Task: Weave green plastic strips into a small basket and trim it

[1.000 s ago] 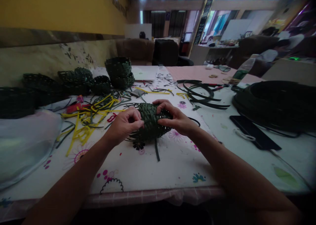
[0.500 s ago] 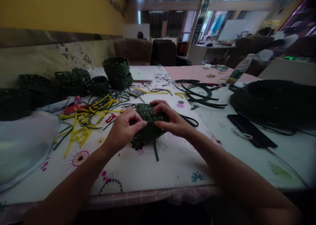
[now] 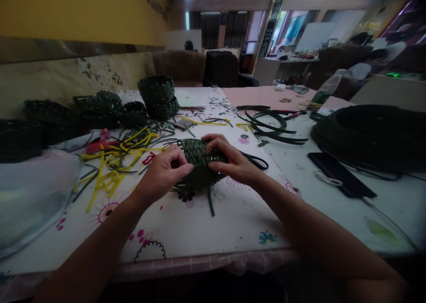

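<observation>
A small dark green woven basket [image 3: 201, 172] lies on its side on the flowered tablecloth, its loose strip ends pointing left. My right hand [image 3: 233, 161] is closed around its right part, fingers over the top and thumb on the near side. My left hand [image 3: 169, 167] pinches a flat green strip at the basket's left side between thumb and forefinger; the fingertips partly hide it. One loose strip [image 3: 211, 203] hangs from the basket's underside toward me. Behind my right hand shows a black loop [image 3: 256, 160], perhaps a tool's handle.
Yellow and green strip scraps [image 3: 113, 165] litter the left, before several finished woven baskets [image 3: 156, 96]. Cut green strips [image 3: 269, 123] curl at the back right. Further right are a large dark coil [image 3: 369, 136], a phone [image 3: 342, 174] on a cable and a bottle [image 3: 328, 90].
My left hand has shifted slightly left, drawing away from my right thumb. My right hand keeps its hold on the basket, which stays in nearly the same place.
</observation>
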A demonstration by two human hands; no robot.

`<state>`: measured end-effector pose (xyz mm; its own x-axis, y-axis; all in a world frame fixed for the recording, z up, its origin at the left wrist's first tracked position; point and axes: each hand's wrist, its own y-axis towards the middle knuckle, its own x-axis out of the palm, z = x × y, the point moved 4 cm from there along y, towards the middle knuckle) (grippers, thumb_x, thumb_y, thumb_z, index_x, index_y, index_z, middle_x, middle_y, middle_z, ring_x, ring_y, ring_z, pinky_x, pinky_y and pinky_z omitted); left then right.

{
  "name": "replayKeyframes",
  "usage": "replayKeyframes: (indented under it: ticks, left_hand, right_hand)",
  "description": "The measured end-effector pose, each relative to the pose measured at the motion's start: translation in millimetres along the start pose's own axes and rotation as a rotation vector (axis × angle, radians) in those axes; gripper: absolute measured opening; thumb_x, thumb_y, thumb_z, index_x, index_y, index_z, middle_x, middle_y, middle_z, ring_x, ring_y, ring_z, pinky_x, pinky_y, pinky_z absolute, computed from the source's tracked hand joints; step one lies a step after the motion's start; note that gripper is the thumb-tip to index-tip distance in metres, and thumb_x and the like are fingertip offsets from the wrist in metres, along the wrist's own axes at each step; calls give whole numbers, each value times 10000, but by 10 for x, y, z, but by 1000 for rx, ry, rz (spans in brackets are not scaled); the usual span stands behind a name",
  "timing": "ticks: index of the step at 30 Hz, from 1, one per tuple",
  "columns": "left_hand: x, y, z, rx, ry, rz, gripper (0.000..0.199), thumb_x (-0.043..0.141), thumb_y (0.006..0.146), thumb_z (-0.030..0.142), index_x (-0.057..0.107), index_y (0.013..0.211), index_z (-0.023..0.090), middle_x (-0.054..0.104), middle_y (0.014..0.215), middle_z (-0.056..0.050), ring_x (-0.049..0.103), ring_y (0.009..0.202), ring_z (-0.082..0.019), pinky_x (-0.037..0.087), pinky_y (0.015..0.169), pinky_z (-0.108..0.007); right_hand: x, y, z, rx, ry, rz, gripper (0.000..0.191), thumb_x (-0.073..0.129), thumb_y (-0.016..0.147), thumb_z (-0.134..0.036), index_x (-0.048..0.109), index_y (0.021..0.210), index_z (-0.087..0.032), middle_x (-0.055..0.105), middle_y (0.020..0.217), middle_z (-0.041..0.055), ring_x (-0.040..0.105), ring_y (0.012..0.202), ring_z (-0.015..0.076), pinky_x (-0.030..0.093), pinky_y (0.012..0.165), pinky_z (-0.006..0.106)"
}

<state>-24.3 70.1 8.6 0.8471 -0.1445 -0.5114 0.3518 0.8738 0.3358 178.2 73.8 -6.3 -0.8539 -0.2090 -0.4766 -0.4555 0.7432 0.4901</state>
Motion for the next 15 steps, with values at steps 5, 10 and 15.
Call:
replayKeyframes:
  ticks: [5, 10, 15]
  left_hand:
    - [-3, 1, -65, 45, -64, -31, 245, 665, 808, 263, 521, 626, 182, 516, 748, 3, 472, 730, -142, 367, 692, -304]
    - [-10, 19, -31, 41, 0, -41, 227, 659, 808, 253, 520, 642, 184, 518, 756, 3, 474, 726, -144, 363, 686, -310]
    - [-34, 48, 72, 43, 131, -82, 212, 657, 812, 247, 540, 647, 181, 534, 747, 1, 486, 724, -149, 353, 674, -309]
  right_hand:
    - [-3, 3, 22, -4, 10, 20, 212, 670, 813, -262, 552, 989, -267, 513, 1400, 79, 448, 1365, 291, 330, 1165, 527]
    - [2, 5, 29, -10, 28, 30, 206, 668, 808, -243, 556, 981, -253, 515, 1396, 88, 451, 1362, 287, 329, 1165, 522]
    - [9, 3, -13, -16, -6, 22, 172, 666, 818, -247, 565, 957, -253, 511, 1390, 84, 441, 1366, 286, 317, 1178, 514]
